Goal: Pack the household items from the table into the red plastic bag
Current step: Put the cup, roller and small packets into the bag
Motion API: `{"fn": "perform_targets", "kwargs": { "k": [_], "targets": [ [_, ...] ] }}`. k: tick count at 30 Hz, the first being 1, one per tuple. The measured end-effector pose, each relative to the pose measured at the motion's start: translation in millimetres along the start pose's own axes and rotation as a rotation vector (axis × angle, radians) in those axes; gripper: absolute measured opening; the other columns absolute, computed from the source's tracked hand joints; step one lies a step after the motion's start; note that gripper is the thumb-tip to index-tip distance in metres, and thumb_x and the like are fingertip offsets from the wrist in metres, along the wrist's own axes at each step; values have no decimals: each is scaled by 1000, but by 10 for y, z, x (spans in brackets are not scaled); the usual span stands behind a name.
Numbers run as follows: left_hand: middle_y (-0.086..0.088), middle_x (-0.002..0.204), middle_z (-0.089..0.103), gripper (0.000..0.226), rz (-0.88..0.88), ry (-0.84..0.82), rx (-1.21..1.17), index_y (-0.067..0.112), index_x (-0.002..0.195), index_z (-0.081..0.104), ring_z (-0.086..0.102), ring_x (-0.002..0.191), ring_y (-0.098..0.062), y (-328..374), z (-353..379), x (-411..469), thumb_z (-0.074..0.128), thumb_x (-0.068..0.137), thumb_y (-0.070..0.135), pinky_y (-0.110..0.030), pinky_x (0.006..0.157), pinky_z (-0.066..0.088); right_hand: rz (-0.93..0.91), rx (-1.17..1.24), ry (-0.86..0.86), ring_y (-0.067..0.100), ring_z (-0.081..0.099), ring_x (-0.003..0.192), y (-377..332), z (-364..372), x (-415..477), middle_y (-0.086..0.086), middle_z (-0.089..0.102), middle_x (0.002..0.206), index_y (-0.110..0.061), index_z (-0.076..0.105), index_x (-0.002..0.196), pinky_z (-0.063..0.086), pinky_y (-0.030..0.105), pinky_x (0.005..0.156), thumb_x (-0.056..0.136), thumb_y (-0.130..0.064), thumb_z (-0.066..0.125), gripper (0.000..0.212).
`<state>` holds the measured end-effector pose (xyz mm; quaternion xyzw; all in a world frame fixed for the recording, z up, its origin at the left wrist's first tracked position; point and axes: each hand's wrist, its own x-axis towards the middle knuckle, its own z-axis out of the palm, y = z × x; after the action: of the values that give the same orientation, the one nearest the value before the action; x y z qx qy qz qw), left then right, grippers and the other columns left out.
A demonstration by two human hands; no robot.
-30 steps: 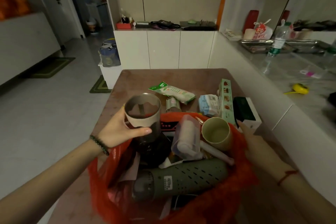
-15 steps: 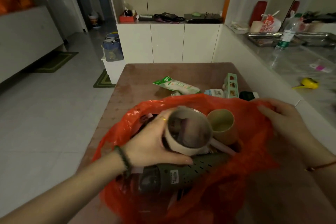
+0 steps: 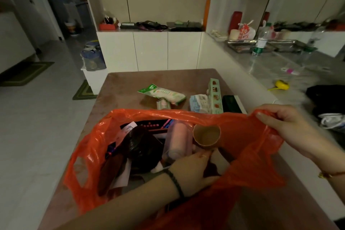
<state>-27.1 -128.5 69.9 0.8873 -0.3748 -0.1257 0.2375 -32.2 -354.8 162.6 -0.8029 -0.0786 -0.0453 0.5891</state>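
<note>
**Left hand deep in the red bag, right hand holding its rim**

The red plastic bag stands open at the near end of the table, its lower part cut off by the frame edge. The right hand pinches the far right rim and lifts it. The left hand reaches down inside, fingers curled around something pale and dark that the bag wall mostly hides; what it grips is hard to make out. Beside it in the bag sit a tan cup, a pink cylinder and a dark glossy item, dim in the low light. Behind the bag on the table lie a green-and-white packet, a pale blue pack, a green carton and a dark box partly screened by the rim
</note>
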Motion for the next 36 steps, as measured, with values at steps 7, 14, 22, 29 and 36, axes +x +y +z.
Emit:
{"fn": "perform_targets", "kwargs": {
  "k": [7, 14, 22, 29, 36],
  "targets": [
    [-8, 137, 51, 65, 43, 568, 469, 21, 130, 47, 46, 127, -28, -466, -922, -70, 53, 76, 58, -40, 106, 34, 19, 50, 0, 8, 70, 61, 49, -20, 61, -1, 75, 71, -26, 76, 74, 54, 13, 53, 79, -20, 54, 23],
    [10, 52, 55, 29, -131, 139, 104, 32, 57, 57, 51, 53, -4, -1139, -1294, 207, 58, 82, 44, -22, 58, 38, 165, -68, -83, 18, 70, 61, 261, -260, 166, 11, 74, 70, -16, 75, 76, 54, 15, 54, 88, -11, 52, 27],
    [2, 50, 46, 38, -187, 73, -470, 15, 54, 60, 38, 47, -10, -1537, -1319, 570, 54, 89, 29, -19, 49, 30, 307, -26, -523, 16, 65, 107, 96, -353, 1204, -3, 66, 120, -39, 56, 121, 57, 29, 82, 61, -51, 78, 65],
    [15, 40, 39, 45, -242, 19, -578, 26, 44, 47, 33, 42, 0, -1800, -1189, 767, 54, 88, 35, -18, 47, 27, 137, -824, -538, 24, 50, 120, 1129, 1094, 2626, 8, 47, 138, -19, 34, 139, 45, 34, 97, 77, -32, 72, 73],
    [15, 40, 40, 38, -229, -21, -682, 32, 47, 55, 31, 44, 0, -1997, -1049, 784, 52, 83, 44, -20, 47, 25, 291, -1163, -759, 30, 45, 126, 2177, 1569, 2762, 15, 39, 142, -16, 13, 146, 42, 38, 100, 80, -27, 66, 85]
  ]
}}
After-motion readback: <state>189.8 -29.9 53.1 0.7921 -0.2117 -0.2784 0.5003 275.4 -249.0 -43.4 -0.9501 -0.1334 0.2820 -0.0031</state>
